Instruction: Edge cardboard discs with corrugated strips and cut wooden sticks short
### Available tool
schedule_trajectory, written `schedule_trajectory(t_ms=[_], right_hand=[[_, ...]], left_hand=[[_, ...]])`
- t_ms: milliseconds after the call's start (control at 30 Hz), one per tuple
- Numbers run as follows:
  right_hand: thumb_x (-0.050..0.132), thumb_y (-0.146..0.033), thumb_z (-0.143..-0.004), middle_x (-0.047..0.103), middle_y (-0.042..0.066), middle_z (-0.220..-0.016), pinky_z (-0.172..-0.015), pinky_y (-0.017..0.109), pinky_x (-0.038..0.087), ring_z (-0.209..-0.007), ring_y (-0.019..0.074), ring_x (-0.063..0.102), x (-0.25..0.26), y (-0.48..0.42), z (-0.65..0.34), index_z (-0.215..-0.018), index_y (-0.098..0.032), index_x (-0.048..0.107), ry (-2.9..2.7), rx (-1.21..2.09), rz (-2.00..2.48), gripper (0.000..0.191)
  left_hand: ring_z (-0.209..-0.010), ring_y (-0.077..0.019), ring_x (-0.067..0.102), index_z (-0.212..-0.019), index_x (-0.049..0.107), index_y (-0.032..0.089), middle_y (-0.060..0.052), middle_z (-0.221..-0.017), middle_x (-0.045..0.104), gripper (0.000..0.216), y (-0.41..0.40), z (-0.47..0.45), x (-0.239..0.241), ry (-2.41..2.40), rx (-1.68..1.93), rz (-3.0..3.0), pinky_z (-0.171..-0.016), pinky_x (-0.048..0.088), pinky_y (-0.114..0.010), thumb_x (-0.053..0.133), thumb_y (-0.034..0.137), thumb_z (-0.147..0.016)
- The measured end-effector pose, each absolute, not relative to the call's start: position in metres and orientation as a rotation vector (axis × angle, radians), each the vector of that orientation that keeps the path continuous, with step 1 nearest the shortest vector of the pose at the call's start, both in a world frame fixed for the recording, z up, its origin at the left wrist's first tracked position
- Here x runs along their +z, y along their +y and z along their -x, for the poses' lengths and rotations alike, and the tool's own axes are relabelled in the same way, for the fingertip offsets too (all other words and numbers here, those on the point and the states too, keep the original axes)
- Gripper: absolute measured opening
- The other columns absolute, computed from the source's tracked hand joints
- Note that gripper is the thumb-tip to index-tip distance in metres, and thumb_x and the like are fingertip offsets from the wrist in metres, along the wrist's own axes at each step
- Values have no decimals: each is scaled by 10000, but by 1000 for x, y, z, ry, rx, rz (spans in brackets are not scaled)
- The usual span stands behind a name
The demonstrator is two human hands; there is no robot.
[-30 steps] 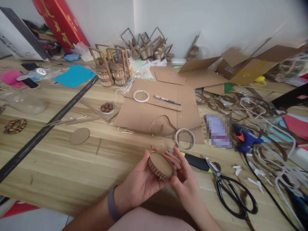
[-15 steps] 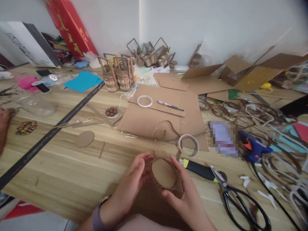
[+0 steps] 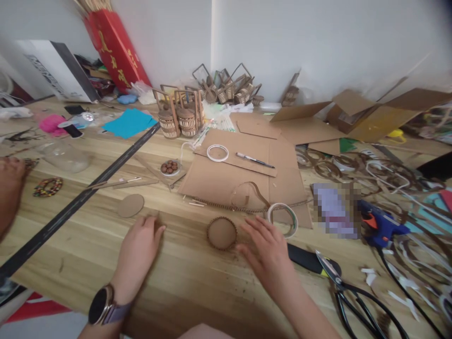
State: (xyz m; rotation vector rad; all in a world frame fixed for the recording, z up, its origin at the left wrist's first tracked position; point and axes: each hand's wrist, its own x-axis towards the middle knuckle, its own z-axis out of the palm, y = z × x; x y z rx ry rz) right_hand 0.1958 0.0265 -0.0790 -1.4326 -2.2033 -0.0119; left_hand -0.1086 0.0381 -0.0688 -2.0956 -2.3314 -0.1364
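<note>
The ridged cardboard disc [image 3: 221,232] lies flat on the worktop [image 3: 183,287] between my hands. My left hand [image 3: 138,249] and right hand [image 3: 270,252] rest on either side of it, fingers spread wide, holding nothing.

A round watch [image 3: 100,305] is being worn on the left wrist: dark face, coppery bezel, lilac strap. The left hand [image 3: 138,248] and right hand [image 3: 269,254] are being shown bare, forearms uncovered.
</note>
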Motion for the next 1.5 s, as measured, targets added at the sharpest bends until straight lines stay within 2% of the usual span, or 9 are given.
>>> schedule_trajectory(t_ms=[133, 300, 467, 800, 933, 1067, 1200, 1333, 1500], right_hand=[[482, -299, -975, 734, 126, -1131, -934, 486, 428, -1152, 317, 563, -76, 52, -223, -1104, -163, 689, -2181, -238, 1528, 280], [513, -235, -955, 757, 95, -1067, -957, 490, 364, -1120, 311, 563, -78, 76, -229, -1064, -198, 703, -2213, -322, 1554, 223], [509, -119, -930, 754, 69, -891, -993, 488, 301, -1046, 285, 592, -74, 81, -223, -873, -215, 700, -2280, -364, 1520, 221], [510, -160, -970, 768, 19, -896, -1051, 447, 248, -1049, 235, 637, -44, 66, -224, -923, -237, 673, -2163, -473, 1398, 186], [551, -150, -961, 772, 25, -916, -1048, 458, 278, -1015, 236, 659, -29, 65, -224, -956, -226, 665, -2079, -553, 1330, 137], [580, -123, -945, 778, 25, -942, -1041, 462, 301, -1025, 237, 670, -13, 67, -224, -971, -223, 628, -2016, -669, 1268, 114], [571, -95, -931, 775, 29, -919, -1050, 470, 295, -1019, 237, 680, 4, 66, -222, -964, -220, 610, -1997, -760, 1235, 135], [575, -108, -935, 755, 46, -838, -970, 410, 376, -778, 190, 688, 11, 55, -221, -943, -188, 613, -2065, -779, 1200, 89], [491, -209, -988, 725, 50, -803, -650, 301, 451, -685, 179, 659, -2, 26, -222, -959, -183, 635, -2191, -614, 1223, 150]], left_hand=[[-803, -279, 679, -889, 641, 150, -133, -854, 712, 300, 40, 104, -63, -2388, -46, 2101, -729, 487, -344, 351, 192, -948], [-801, -267, 690, -817, 627, 172, -123, -839, 722, 285, 43, 96, -55, -2348, -6, 2135, -724, 478, -327, 370, 152, -940], [-859, -272, 702, -952, 622, 134, -147, -934, 733, 230, 41, 95, -52, -2396, 7, 2122, -748, 486, -329, 396, 102, -927], [-781, -288, 718, -1067, 579, 60, -177, -839, 732, 267, 46, 93, -51, -2422, 98, 2109, -661, 488, -321, 384, 64, -885], [-821, -320, 714, -1129, 573, 19, -208, -871, 729, 310, 47, 92, -46, -2418, 76, 2115, -706, 505, -364, 404, 92, -879], [-855, -281, 699, -1216, 574, 95, -129, -926, 729, 387, 42, 82, -38, -2444, -380, 2343, -752, 522, -363, 428, 165, -863], [-772, -209, 664, -1041, 644, 192, -45, -878, 713, 277, 27, 54, -32, -2495, -928, 2802, -693, 516, -300, 421, 229, -880], [-906, -203, 630, -909, 650, 195, -56, -967, 673, 240, 5, 16, -33, -2145, -706, 3202, -811, 482, -297, 439, 103, -838], [-869, -205, 616, -928, 652, 178, -76, -988, 643, 212, 2, -13, -46, -1618, -56, 3364, -777, 480, -299, 454, 105, -909]])
